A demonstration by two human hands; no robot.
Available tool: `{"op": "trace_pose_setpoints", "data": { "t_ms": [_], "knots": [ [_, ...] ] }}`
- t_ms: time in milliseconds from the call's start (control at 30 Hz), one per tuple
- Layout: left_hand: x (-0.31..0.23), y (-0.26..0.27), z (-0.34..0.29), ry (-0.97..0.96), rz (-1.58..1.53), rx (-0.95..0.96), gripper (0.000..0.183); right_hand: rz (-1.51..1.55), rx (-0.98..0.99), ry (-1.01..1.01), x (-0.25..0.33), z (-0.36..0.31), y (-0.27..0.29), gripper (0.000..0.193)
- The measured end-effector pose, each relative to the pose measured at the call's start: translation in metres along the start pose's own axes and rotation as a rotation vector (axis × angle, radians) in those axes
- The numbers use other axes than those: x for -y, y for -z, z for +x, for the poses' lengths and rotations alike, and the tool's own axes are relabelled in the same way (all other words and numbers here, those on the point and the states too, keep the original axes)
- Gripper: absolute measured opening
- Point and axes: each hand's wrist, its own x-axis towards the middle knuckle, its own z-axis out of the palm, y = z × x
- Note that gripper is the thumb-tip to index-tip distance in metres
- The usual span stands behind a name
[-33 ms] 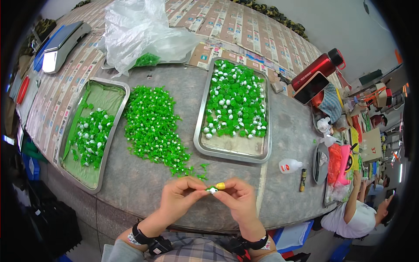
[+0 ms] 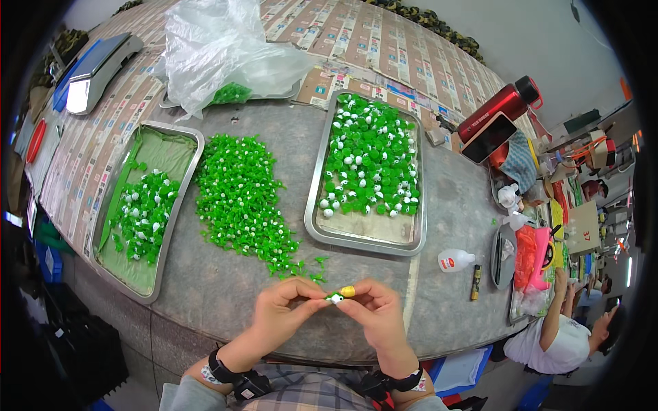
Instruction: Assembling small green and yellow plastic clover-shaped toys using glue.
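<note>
Left hand (image 2: 277,313) and right hand (image 2: 376,316) pinching small green-and-white piece (image 2: 336,299), held between their fingertips

Grey sleeves at both arms, left (image 2: 181,396) and right (image 2: 428,403). Plaid garment (image 2: 312,392) across the lap, muted greys and blues with pale lines. Black strap (image 2: 221,370) round the left wrist, boxy black module (image 2: 251,388) attached, small pale marking on it. Matching black band (image 2: 412,381) on the right wrist. White patches with small printed marks beside both. Yellow cover (image 2: 348,291) on the right index fingertip.
</note>
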Motion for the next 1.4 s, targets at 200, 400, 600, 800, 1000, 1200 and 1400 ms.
{"op": "trace_pose_setpoints", "data": {
  "t_ms": [200, 400, 600, 800, 1000, 1200, 1400],
  "knots": [
    [-0.006, 0.0, 0.005, -0.346, 0.611, 0.085, 0.013, 0.073, 0.019, -0.174, 0.01, -0.001, 0.007, 0.019],
    [-0.005, -0.002, 0.005, -0.421, 0.712, 0.11, 0.015, -0.131, 0.052, -0.186, 0.003, -0.001, 0.016, 0.02],
    [-0.005, -0.001, 0.003, -0.387, 0.732, 0.128, 0.013, -0.127, 0.057, -0.208, 0.005, -0.002, 0.012, 0.022],
    [-0.016, 0.041, -0.007, -0.142, -0.173, -0.26, 0.013, -0.61, 0.001, 0.115, 0.02, 0.031, 0.003, 0.02],
    [-0.043, 0.109, 0.005, -0.379, -1.158, -0.347, 0.022, -1.443, 0.075, 0.349, 0.006, 0.055, -0.012, 0.018],
    [-0.025, 0.045, 0.0, -0.282, 0.169, -0.093, 0.016, -0.716, 0.281, -0.03, 0.014, 0.043, -0.006, 0.019],
    [-0.028, 0.0, 0.003, -0.295, 0.494, 0.219, 0.024, 0.06, 0.402, -0.422, 0.025, 0.017, 0.005, 0.013]
  ]
}}
